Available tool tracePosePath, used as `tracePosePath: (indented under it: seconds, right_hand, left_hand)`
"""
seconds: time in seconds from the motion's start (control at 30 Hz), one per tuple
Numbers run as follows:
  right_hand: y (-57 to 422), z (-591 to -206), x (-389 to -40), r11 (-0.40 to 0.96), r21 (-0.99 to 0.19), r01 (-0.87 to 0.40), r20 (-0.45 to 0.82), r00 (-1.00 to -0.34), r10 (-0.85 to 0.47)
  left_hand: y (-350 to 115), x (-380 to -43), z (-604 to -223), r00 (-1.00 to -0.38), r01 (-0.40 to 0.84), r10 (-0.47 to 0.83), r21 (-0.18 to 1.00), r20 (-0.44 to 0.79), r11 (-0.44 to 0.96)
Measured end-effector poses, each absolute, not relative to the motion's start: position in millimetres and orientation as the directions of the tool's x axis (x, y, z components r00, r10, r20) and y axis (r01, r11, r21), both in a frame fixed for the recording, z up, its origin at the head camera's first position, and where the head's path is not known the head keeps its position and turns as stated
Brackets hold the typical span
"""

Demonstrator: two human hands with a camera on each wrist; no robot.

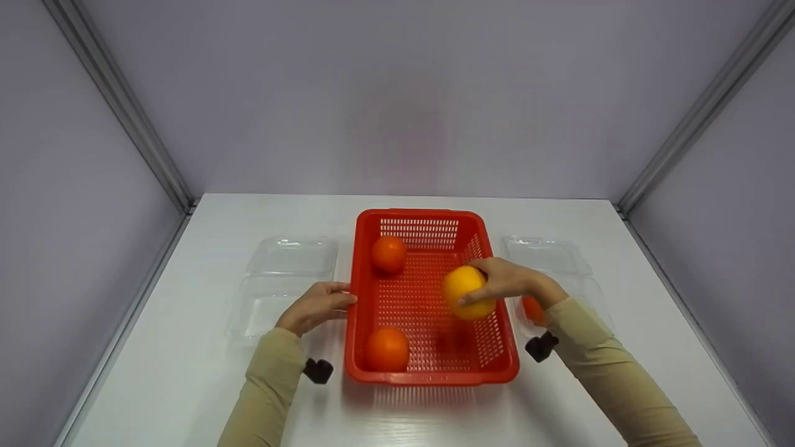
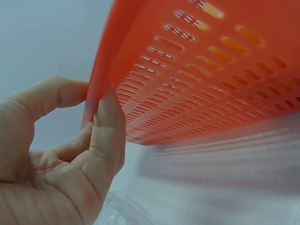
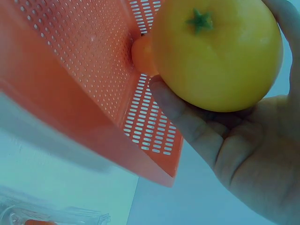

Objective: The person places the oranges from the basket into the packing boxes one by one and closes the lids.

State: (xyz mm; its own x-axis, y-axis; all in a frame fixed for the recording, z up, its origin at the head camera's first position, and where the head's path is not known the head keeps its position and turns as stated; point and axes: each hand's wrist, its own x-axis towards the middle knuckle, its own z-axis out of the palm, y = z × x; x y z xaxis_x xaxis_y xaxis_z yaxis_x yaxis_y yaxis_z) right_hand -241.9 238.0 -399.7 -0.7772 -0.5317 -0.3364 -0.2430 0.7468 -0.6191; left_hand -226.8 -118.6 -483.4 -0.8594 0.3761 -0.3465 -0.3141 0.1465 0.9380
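Note:
A red plastic basket (image 1: 428, 378) with slotted walls stands on the white table. My left hand (image 1: 318, 307) pinches its left rim between thumb and fingers, as the left wrist view shows close up. Over the basket's right side, my right hand (image 1: 508, 279) grips a yellow orange (image 3: 218, 58) with a green star-shaped stem end. Two deeper-coloured oranges lie in the basket: one orange (image 1: 389, 254) at the back left, another orange (image 1: 387, 349) at the front left.
To the left lies an opened clear plastic clamshell box (image 1: 292, 256). Another clear clamshell box (image 1: 546, 256) lies to the right, holding an orange-red item (image 1: 533, 310) partly hidden by the right forearm. Pale walls enclose the table's back and sides.

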Motion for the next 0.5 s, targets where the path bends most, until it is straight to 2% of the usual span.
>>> tracePosePath:
  seconds: [0.5]
  right_hand:
    - [247.4,-398.5,-239.1,0.748,-0.617,-0.246,-0.322,-0.788,-0.525]
  left_hand:
    - [-119.2,-227.6,-483.6,-0.853,-0.307,0.395,0.94,-0.34,0.146]
